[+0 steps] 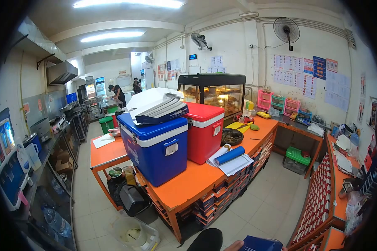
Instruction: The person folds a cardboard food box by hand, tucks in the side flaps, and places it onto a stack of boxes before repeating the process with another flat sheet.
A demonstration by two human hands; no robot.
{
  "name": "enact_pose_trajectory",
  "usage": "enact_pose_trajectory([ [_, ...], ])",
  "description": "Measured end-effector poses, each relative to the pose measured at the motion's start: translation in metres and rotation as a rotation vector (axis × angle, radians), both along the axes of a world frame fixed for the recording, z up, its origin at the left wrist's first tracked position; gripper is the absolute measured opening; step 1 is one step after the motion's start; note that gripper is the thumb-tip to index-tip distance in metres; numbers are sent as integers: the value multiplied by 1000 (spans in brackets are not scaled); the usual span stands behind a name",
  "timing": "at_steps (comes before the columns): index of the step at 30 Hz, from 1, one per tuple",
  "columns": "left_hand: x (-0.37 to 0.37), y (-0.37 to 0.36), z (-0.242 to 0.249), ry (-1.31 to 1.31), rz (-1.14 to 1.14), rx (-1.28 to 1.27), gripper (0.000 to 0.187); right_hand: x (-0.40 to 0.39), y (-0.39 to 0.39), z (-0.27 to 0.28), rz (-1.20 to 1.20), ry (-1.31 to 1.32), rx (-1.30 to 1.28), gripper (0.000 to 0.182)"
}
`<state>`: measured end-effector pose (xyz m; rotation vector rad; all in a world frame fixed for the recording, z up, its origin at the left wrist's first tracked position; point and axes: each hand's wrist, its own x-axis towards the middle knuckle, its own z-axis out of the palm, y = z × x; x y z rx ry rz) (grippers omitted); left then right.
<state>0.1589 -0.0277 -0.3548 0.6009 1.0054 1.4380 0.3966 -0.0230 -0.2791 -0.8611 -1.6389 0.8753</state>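
At the bottom edge of the head view, a dark blue cardboard box [262, 244] is held low in front of me, cut off by the frame. My left hand [233, 246] grips its left side, with only part of the thumb and fingers showing. Just a sliver of my right hand [284, 249] shows at the box's right corner, seemingly gripping it; most of that hand is out of frame. A dark-clothed knee [207, 240] is left of the box.
An orange table [188, 184] bears a blue cooler [161, 154], a red cooler [203, 134] and a glass food warmer [222, 100]. Stacked cartons [205, 207] sit beneath it. A clear tub [134, 234] stands on the floor. A person [118, 94] bends over a far counter.
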Motion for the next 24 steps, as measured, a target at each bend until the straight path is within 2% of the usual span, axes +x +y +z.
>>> enact_pose_trajectory([
  [1,2,-4,17,-135,-37,-76,38,-2,-4,6,40,93,-139,67],
  [2,2,-7,25,-134,-39,-77,38,2,1,-3,38,94,-139,67],
  [4,2,-10,33,-181,-105,-88,39,17,20,-36,117,40,125,63],
  [5,3,-9,27,-181,-106,-91,39,24,25,-43,115,41,122,63],
  [8,2,-4,14,-151,-121,-80,39,42,30,-59,86,-59,-38,64],
  [11,0,3,7,-84,-125,-103,36,49,27,-65,48,-127,-148,67],
  [13,0,10,-22,138,-35,29,34,39,24,-58,29,-85,89,72],
  [15,2,14,-39,204,0,53,33,25,11,-42,42,-22,30,72],
  [17,4,13,-43,274,37,77,32,21,7,-39,56,45,-30,72],
  [20,9,5,-24,321,63,123,33,12,7,-48,-65,3,94,68],
  [22,10,1,-6,313,64,164,33,1,2,-54,-82,268,-91,61],
  [24,5,3,-16,337,50,154,34,4,0,-54,-62,198,-149,60],
])
